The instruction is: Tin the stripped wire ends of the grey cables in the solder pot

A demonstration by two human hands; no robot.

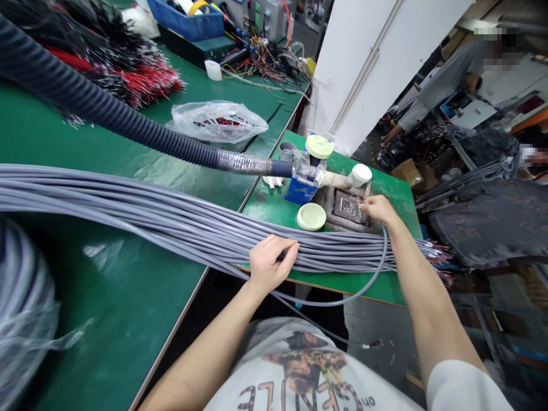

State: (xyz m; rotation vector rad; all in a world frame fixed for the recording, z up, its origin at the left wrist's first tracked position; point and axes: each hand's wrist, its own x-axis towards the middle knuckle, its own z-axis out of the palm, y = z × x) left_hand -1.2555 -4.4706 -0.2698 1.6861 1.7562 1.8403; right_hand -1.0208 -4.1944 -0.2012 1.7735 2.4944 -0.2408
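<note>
A thick bundle of grey cables (pixel 205 220) runs across the green table, with thin coloured wires (pixel 436 257) splayed at its right end. My left hand (pixel 272 260) lies over the bundle, thumb and forefinger pressed together; anything between them is hidden. My right hand (pixel 379 208) pinches the end of one grey cable (pixel 370 291), which loops down and back toward the left. Thin wires at that end reach over a dark square solder pot (pixel 351 206). The mouth of a ribbed black hose (pixel 171 140) sits just beside the pot.
A pale open tub (pixel 311 217), a yellow-lidded jar (pixel 319 146), a white cup (pixel 361 174) and a blue box (pixel 301 190) surround the pot. A plastic bag (pixel 220 121) and red-black wires (pixel 141 80) lie behind the hose. Another person (pixel 445 80) stands far right.
</note>
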